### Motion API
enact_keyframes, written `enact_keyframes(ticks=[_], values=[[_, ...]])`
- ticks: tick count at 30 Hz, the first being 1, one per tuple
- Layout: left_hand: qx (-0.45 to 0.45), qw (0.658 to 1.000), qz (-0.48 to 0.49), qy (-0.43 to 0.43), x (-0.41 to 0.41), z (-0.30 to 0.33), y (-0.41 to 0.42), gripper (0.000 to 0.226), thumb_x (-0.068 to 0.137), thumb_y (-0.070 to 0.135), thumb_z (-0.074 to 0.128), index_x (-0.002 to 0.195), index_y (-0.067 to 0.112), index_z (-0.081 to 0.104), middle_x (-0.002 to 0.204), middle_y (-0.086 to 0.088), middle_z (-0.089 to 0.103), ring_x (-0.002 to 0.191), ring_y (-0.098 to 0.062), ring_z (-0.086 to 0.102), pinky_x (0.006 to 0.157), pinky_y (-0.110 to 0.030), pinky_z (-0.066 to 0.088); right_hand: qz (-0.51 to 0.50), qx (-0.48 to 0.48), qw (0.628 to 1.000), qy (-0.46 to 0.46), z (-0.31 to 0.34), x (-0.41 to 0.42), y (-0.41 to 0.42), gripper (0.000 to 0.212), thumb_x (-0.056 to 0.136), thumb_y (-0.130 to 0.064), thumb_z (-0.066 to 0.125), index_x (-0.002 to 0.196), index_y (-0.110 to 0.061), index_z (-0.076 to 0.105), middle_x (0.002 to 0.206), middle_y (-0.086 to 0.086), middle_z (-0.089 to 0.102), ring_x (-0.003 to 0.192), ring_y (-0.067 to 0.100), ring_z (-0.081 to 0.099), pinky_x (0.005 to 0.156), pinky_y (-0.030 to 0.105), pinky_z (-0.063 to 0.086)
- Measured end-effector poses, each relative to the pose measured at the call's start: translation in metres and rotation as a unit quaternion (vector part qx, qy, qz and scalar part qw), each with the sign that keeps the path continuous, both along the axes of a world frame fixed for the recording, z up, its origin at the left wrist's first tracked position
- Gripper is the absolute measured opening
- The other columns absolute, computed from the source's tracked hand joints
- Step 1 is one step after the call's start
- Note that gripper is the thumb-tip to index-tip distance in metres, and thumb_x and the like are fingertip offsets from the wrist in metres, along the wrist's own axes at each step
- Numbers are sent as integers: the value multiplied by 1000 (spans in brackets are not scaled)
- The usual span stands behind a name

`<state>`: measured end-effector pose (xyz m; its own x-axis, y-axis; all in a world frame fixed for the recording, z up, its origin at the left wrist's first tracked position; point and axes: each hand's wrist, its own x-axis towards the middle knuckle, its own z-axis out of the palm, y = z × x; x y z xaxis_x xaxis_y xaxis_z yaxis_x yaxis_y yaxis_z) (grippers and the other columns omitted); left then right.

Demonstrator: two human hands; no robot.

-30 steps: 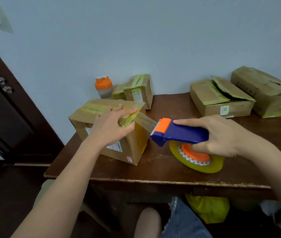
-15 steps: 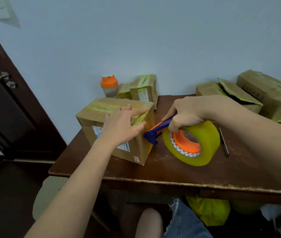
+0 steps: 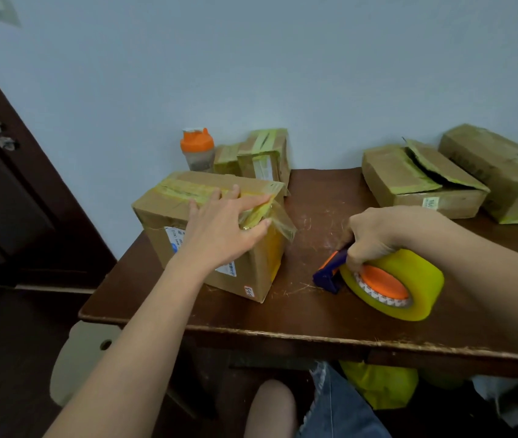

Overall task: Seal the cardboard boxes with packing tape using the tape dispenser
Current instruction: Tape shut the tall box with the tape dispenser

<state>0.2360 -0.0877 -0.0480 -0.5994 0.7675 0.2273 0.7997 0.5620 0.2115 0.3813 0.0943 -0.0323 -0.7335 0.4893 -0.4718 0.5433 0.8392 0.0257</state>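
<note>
The dark wooden bench (image 3: 314, 314) carried everything we saw, its top scratched pale near the middle. At its near left corner stood the cardboard box (image 3: 172, 213) we were sealing, yellowed tape running along its top seam. Two more boxes lay at the far right — a long box (image 3: 504, 165) against the wall and, just left of it, a torn box (image 3: 403, 175) with a flap lifted. A small taped box (image 3: 267, 156) stood at the far edge behind ours.

Our left hand (image 3: 219, 229) lay flat across the top right edge of the box, fingers spread, pressing a crumpled end of tape (image 3: 280, 222) onto the corner; a loose flap of it stuck out to the right. That grip was not closed round anything.

Our right hand (image 3: 378, 235) was shut round the handle of the tape dispenser (image 3: 330, 273), held near the bench top to the right of the box and apart from it — the blue and orange head pointed left. Its roll of yellow tape (image 3: 415, 279) sat under the wrist, orange hub facing us.

An orange-lidded shaker bottle (image 3: 197, 150) stood at the far left by the wall.
</note>
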Motion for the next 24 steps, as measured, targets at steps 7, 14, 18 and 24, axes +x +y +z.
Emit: enact_keyframes(ticks=[7, 14, 18, 24], values=[[-4, 1000, -1, 0, 1, 1, -1, 50, 92, 56, 49, 140, 58, 34, 161, 0, 22, 150, -29, 13, 116, -63, 6, 33, 54, 997, -34, 5, 14, -4, 82, 73, -79, 56, 145, -45, 35, 145, -3, 42, 134, 25, 32, 103, 40, 35], [-40, 999, 1, 3, 1, 3, -1, 60, 88, 56, 50, 143, 59, 27, 163, -1, 16, 150, -31, 11, 115, -63, 4, -56, -123, 898, 419, -22, -14, -45, 48, 99, -48, 43, 139, -21, 42, 111, 3, 61, 107, 21, 58, 89, 35, 48], [-56, 998, -6, -1, 3, 6, -4, 62, 88, 55, 49, 145, 59, 24, 163, -2, 13, 150, -31, 9, 116, -62, 4, -310, -488, 708, 405, -55, -42, -70, 56, 101, -45, 42, 148, -19, 27, 114, 10, 59, 97, 23, 64, 83, 39, 58], [-59, 998, -13, -13, 1, 7, -5, 60, 90, 55, 46, 144, 60, 22, 164, -2, 11, 150, -31, 7, 117, -61, 2, -371, -584, 493, 527, -75, -58, -83, 45, 98, -25, 56, 140, -11, 45, 94, 4, 57, 82, 14, 56, 74, 27, 54]])
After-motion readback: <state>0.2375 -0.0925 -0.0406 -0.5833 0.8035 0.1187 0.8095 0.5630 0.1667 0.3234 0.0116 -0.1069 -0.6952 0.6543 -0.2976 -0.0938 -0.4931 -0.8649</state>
